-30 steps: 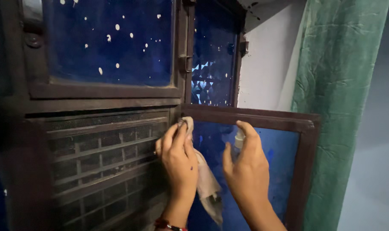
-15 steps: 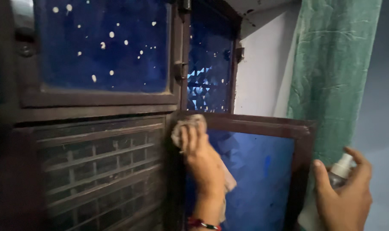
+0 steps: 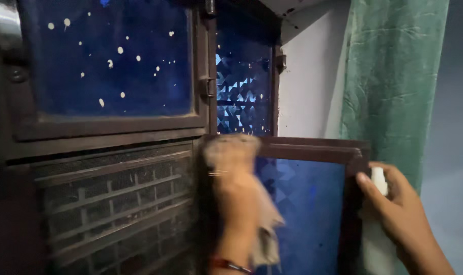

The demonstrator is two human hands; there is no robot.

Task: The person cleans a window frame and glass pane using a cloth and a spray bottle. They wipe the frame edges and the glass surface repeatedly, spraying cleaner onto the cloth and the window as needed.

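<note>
Close in front of me, my left hand (image 3: 236,201) presses a crumpled beige cloth (image 3: 230,147) flat against the top left corner of the open window pane of patterned blue glass in a dark brown wooden frame (image 3: 305,203). The hand is blurred, fingers closed over the cloth, whose loose end hangs below my palm. At the pane's right edge, my right hand (image 3: 402,216) is wrapped round a small white spray bottle (image 3: 378,179), fingers curled tight about it. To the left sits a dark wire-mesh grille with wooden bars (image 3: 109,198). Above it is a fixed blue pane spotted with white flecks (image 3: 109,56). Farther right hangs a green curtain (image 3: 389,81) against a white wall (image 3: 307,86).
</note>
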